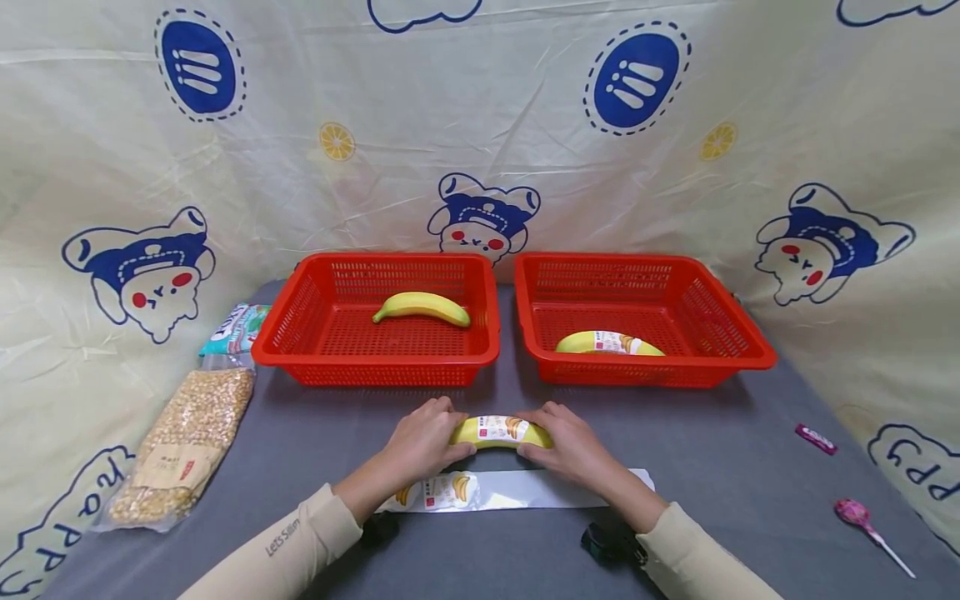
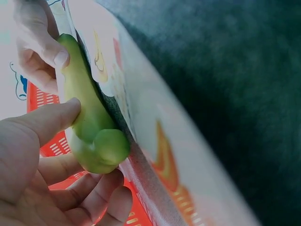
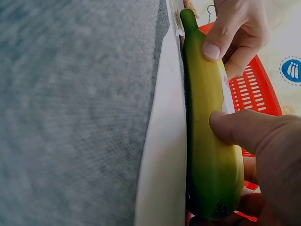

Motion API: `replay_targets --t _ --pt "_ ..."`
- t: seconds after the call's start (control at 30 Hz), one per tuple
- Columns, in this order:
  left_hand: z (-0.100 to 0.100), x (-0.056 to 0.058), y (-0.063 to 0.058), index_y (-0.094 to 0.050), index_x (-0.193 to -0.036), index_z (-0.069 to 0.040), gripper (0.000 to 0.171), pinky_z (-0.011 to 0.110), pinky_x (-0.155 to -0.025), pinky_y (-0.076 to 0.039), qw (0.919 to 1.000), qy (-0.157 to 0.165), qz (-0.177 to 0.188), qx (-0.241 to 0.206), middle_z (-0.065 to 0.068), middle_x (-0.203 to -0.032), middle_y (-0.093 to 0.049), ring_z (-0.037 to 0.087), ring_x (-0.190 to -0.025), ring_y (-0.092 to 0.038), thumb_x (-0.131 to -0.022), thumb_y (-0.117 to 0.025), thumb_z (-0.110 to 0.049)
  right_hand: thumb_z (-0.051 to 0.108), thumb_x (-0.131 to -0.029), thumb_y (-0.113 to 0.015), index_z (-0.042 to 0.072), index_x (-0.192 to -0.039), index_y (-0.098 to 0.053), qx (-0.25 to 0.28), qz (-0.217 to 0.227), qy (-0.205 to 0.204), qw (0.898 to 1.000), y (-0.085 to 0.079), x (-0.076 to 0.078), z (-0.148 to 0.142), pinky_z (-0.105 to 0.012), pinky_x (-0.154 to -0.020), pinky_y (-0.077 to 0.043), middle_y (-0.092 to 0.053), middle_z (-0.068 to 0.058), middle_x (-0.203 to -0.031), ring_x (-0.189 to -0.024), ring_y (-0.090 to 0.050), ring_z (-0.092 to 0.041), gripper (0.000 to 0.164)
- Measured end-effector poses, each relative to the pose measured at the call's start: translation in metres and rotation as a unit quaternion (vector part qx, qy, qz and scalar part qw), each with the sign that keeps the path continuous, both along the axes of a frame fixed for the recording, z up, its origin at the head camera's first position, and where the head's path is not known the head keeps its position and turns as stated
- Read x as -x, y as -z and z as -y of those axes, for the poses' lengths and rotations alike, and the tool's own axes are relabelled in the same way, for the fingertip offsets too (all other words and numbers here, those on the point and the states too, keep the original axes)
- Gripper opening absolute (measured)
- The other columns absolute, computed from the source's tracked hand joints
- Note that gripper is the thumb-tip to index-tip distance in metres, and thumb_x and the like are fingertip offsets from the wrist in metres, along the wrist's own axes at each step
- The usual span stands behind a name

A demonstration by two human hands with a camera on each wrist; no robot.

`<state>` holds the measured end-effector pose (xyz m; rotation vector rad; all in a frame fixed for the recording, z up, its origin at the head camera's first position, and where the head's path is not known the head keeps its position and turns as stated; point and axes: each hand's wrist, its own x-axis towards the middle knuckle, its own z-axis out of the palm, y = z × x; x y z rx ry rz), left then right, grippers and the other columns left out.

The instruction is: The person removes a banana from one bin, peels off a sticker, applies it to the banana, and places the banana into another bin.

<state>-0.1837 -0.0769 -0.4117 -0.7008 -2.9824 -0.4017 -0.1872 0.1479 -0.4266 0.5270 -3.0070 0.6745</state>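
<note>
Both hands hold one banana [image 1: 487, 433] between them, just in front of the two baskets. A white label with printed bananas [image 1: 504, 428] lies along its upper side. My left hand [image 1: 429, 435] grips the stem end, thumb on the near side and fingers behind, as the left wrist view shows. At the other end my right hand [image 1: 567, 446] pinches it the same way; its thumb [image 3: 230, 127] presses the peel in the right wrist view. Below the banana, a backing strip of labels [image 1: 517, 490] lies on the table, partly hidden by the right forearm.
A left red basket [image 1: 375, 372] holds an unlabelled banana [image 1: 422, 307]; a right red basket [image 1: 645, 372] holds a labelled banana [image 1: 585, 342]. Left are a bag of corn kernels [image 1: 187, 425] and a blue packet [image 1: 234, 329]. Right are a small purple-pink wrapped sweet [image 1: 816, 439] and a lollipop [image 1: 853, 512].
</note>
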Motion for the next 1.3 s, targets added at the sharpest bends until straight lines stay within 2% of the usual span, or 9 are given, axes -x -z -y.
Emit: replay_targets --t 0.1,0.23,0.47,0.7,0.83,0.97,1.13,1.2,1.3 --pt "0.002 0.0 -0.001 -0.068 -0.114 -0.01 0.045 0.028 -0.063 -0.042 0.9998 -0.002 0.013 -0.014 0.003 -0.093 -0.059 0.015 -0.081 -0.05 -0.079 -0.071 -0.038 0.028 -0.074 -0.078 0.015 -0.117 -0.066 0.0 0.007 0.001 1.0 0.0 0.0 -0.001 -0.027 -0.071 -0.038 -0.055 0.004 -0.09 -0.083 -0.046 -0.01 0.047" --pt "0.005 -0.001 0.001 -0.065 -0.117 -0.01 0.045 0.029 -0.068 -0.042 0.9969 -0.014 0.05 -0.059 0.002 -0.095 -0.059 0.014 -0.081 -0.049 -0.078 -0.073 -0.032 0.027 -0.074 -0.078 0.013 -0.115 -0.066 -0.001 0.012 0.003 1.0 0.0 0.001 0.0 -0.027 -0.071 -0.039 -0.056 0.003 -0.091 -0.083 -0.047 -0.01 0.046" --pt "0.011 -0.001 0.004 -0.063 -0.111 -0.01 0.038 0.035 -0.079 -0.046 0.982 -0.04 0.098 -0.156 0.003 -0.102 -0.064 0.015 -0.087 -0.055 -0.076 -0.075 -0.019 0.027 -0.074 -0.078 0.014 -0.114 -0.065 0.012 0.021 0.01 1.0 -0.001 0.001 0.0 -0.028 -0.072 -0.039 -0.055 0.004 -0.092 -0.084 -0.047 -0.01 0.044" --pt "0.012 -0.002 0.006 -0.063 -0.113 -0.008 0.039 0.042 -0.085 -0.046 0.9809 -0.037 0.102 -0.162 0.007 -0.107 -0.064 0.018 -0.094 -0.057 -0.077 -0.075 -0.017 0.028 -0.075 -0.078 0.016 -0.113 -0.065 0.029 0.02 0.005 0.999 0.003 0.0 -0.005 -0.029 -0.076 -0.04 -0.058 0.004 -0.096 -0.087 -0.048 -0.01 0.043" --pt "0.012 -0.004 0.006 -0.063 -0.116 -0.006 0.041 0.043 -0.087 -0.046 0.9818 -0.03 0.099 -0.159 0.008 -0.108 -0.064 0.02 -0.097 -0.058 -0.077 -0.074 -0.016 0.028 -0.077 -0.076 0.014 -0.113 -0.064 0.078 0.039 -0.007 0.996 0.004 0.002 -0.013 -0.027 -0.074 -0.041 -0.059 0.003 -0.096 -0.086 -0.05 -0.01 0.04" --pt "0.013 -0.005 0.006 -0.063 -0.117 -0.005 0.042 0.042 -0.085 -0.046 0.9834 -0.025 0.093 -0.154 0.008 -0.105 -0.064 0.019 -0.093 -0.057 -0.078 -0.074 -0.016 0.029 -0.08 -0.073 0.011 -0.115 -0.063 0.151 0.072 0.024 0.986 0.001 0.007 -0.031 -0.026 -0.071 -0.044 -0.063 -0.001 -0.095 -0.083 -0.055 -0.013 0.04" --pt "0.014 -0.004 0.006 -0.063 -0.119 -0.003 0.043 0.042 -0.083 -0.045 0.9857 -0.018 0.087 -0.144 0.009 -0.104 -0.064 0.019 -0.092 -0.057 -0.078 -0.073 -0.016 0.039 -0.085 -0.067 0.01 -0.119 -0.06 0.201 0.081 0.093 0.972 -0.003 0.014 -0.06 -0.027 -0.073 -0.047 -0.065 -0.007 -0.103 -0.088 -0.057 -0.017 0.045" --pt "0.014 -0.004 0.005 -0.063 -0.119 -0.003 0.044 0.043 -0.084 -0.045 0.9861 -0.016 0.087 -0.141 0.01 -0.104 -0.064 0.02 -0.091 -0.057 -0.079 -0.073 -0.017 0.042 -0.087 -0.063 0.009 -0.122 -0.058 0.228 0.09 0.121 0.962 -0.006 0.016 -0.071 -0.027 -0.073 -0.048 -0.063 -0.01 -0.106 -0.088 -0.056 -0.019 0.048" --pt "0.014 -0.005 0.005 -0.063 -0.119 -0.002 0.044 0.043 -0.084 -0.045 0.9861 -0.015 0.087 -0.14 0.01 -0.103 -0.064 0.02 -0.091 -0.057 -0.079 -0.073 -0.017 0.045 -0.09 -0.058 0.006 -0.124 -0.055 0.28 0.102 0.162 0.941 -0.011 0.019 -0.086 -0.026 -0.073 -0.05 -0.061 -0.014 -0.107 -0.086 -0.058 -0.02 0.053"
